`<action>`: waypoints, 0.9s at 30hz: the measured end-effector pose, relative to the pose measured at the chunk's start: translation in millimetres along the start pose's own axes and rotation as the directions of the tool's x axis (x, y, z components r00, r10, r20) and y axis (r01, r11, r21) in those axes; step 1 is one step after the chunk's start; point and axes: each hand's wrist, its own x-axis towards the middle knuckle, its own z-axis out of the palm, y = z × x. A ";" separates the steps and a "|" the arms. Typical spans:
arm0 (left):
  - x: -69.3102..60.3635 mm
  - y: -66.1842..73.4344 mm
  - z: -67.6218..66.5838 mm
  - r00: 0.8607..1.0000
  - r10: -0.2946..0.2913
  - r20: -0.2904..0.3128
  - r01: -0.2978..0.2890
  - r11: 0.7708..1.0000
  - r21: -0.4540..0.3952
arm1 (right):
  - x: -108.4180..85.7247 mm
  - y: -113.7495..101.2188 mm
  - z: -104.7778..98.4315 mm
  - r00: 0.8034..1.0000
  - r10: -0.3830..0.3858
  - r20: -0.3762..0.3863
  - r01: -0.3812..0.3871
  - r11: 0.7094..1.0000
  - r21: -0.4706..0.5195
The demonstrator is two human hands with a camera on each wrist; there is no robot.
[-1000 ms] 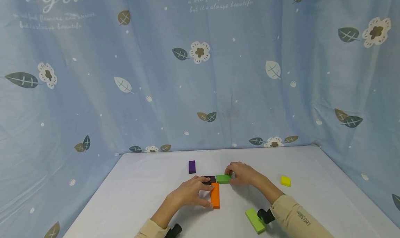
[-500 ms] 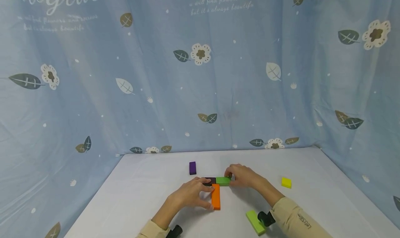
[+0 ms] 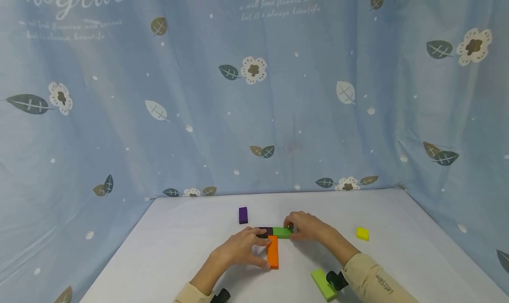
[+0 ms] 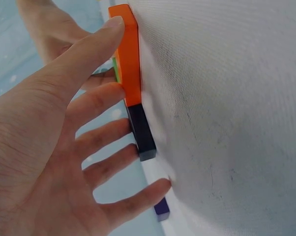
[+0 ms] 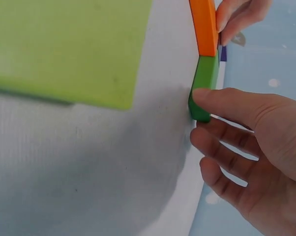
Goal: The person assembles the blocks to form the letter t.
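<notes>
An orange block point(image 3: 272, 255) lies lengthwise on the white table. My left hand point(image 3: 236, 249) holds it, thumb at the near end and index finger at the far end. Other fingers of this hand touch a black block point(image 4: 143, 132), set crosswise beyond the orange one. A green block point(image 3: 281, 233) lies end to end with the black block, and the orange block's far end meets their joint. My right hand point(image 3: 309, 228) pinches the green block's right end; in the right wrist view its thumb is on the near face, with the index finger partly hidden behind.
A small purple block point(image 3: 243, 215) lies farther back, left of centre. Over to the right is a yellow block point(image 3: 362, 233). A lime green block point(image 3: 323, 284) lies near the front, beside the right wrist camera point(image 3: 337, 280). A blue patterned curtain point(image 3: 254, 117) hangs behind the table.
The green block has slid slightly left under my right hand, and the narrow gap between it and the black block has closed. My left hand has stayed in place; the view has shifted slightly.
</notes>
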 end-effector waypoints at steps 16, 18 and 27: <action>-2.6 -4.8 0.7 1.000 0.024 -0.021 -0.024 1.000 -0.017 | 6.1 2.2 -2.0 0.999 -0.018 0.045 0.013 0.995 0.096; -2.4 -4.4 0.9 0.999 0.025 -0.020 -0.026 1.000 -0.016 | 5.7 1.7 -1.9 0.999 -0.016 0.049 0.011 0.995 0.099; -0.8 -2.7 2.7 1.000 0.021 -0.012 -0.021 1.000 -0.020 | 3.4 3.2 -2.6 0.998 0.003 0.061 -0.009 0.996 0.089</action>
